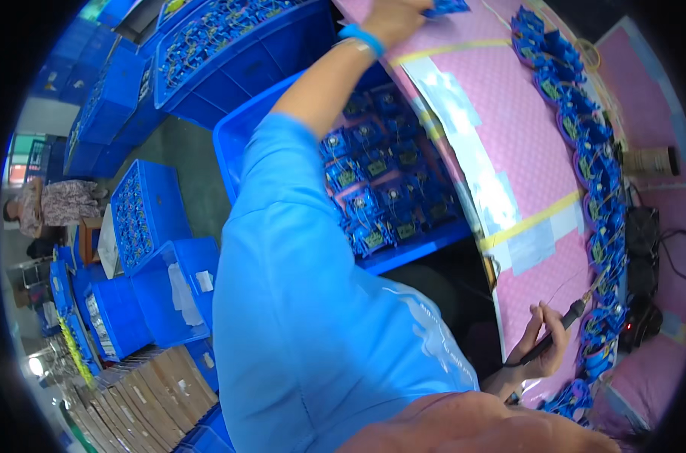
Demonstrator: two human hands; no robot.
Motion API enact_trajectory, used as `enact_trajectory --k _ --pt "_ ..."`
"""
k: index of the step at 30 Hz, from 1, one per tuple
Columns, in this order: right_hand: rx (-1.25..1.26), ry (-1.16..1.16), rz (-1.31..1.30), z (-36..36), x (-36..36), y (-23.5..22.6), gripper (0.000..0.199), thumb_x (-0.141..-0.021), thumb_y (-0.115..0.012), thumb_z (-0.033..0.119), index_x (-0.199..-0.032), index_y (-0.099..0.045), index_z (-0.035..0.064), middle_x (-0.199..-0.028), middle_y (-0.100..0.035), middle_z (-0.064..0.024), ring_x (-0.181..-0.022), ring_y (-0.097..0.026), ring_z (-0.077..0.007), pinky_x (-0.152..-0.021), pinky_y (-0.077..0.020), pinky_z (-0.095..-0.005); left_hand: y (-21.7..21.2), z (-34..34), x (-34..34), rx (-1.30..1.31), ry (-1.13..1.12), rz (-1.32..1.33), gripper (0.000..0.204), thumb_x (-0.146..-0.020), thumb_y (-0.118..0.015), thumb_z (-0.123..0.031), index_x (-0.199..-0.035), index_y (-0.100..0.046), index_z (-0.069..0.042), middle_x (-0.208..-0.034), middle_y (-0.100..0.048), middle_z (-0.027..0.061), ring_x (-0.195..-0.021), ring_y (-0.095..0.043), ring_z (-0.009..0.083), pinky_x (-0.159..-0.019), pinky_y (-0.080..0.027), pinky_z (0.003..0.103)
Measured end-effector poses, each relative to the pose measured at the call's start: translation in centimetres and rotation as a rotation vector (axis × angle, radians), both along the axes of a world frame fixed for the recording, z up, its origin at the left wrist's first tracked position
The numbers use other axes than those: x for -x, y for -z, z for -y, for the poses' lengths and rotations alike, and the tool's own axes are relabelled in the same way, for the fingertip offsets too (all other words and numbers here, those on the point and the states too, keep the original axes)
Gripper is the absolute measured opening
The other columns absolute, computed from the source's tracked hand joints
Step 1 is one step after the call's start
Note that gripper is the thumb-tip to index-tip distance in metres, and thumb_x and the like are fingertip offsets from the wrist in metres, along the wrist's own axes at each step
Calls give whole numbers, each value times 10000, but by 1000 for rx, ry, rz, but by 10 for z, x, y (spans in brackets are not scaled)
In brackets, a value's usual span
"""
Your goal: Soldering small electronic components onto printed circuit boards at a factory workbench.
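My left arm reaches to the far end of the pink-covered bench (509,143). My left hand (394,21), with a blue wristband, is closed at the edge of a blue wrapped pack (447,7); the fingers are partly blurred and the frame's edge cuts them off. In my right hand (543,351) is a soldering iron (547,343), its dark handle between the fingers. Its tip points at a long row of blue wired packs (596,200) along the bench's right side. A thin wire (568,285) curves up close to the right fingertips.
Left of the bench is a blue crate (233,143) holding wired packs in rows. Filled blue bins (245,75) stand behind it. Stacked cardboard (150,396) and more crates (150,215) are at the left, where another person (63,208) is. A dark device (643,321) sits past the row.
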State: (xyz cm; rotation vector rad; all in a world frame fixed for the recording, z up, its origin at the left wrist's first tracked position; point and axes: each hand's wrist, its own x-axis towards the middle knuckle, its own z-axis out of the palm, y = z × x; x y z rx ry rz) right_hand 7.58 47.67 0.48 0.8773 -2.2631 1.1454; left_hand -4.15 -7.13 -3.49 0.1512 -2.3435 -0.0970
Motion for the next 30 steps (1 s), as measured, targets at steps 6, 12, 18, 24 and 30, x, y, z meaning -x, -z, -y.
enact_trajectory --k 6,12,18,24,30 --pt "63 -36 19 -4 4 5 208 -829 -730 -124 -980 -633 -21 -862 -701 -196 -752 -677 -258 -701 -575 -360 37 -25 -180 -22 -84 -117 192 -740 -724 -66 -924 -727 -121 -918 -706 73 -916 -668 284 -795 -555 379" --pt "58 -125 -34 0 -1 -1 229 -823 -726 -140 -992 -625 -24 -864 -697 -211 -767 -696 -274 -699 -591 -366 140 -24 -267 -77 -317 346 206 -766 -681 -71 -952 -737 -138 -933 -703 70 -936 -654 288 -792 -557 403" --pt "71 -116 -88 -18 -22 -5 268 -827 -715 -150 -1036 -611 -18 -867 -692 -219 -778 -702 -284 -706 -600 -369 208 7 -256 -93 -311 520 189 -801 -634 -95 -952 -736 -142 -949 -708 114 -949 -653 336 -782 -556 447" --pt "82 88 -177 -45 -33 -5 282 -774 -758 -151 -997 -647 -19 -916 -729 -182 -842 -716 -267 -776 -582 -369 98 -69 -164 -142 -213 83 288 -829 -555 -66 -1015 -765 -130 -1013 -731 108 -956 -688 309 -832 -553 418" --pt "256 253 -247 -83 -48 -10 310 -817 -702 -176 -1054 -587 -12 -917 -678 -216 -828 -715 -266 -749 -632 -370 -38 -298 -76 -404 682 -220 259 -797 -670 123 -984 -737 -44 -979 -711 117 -915 -700 264 -799 -559 347"
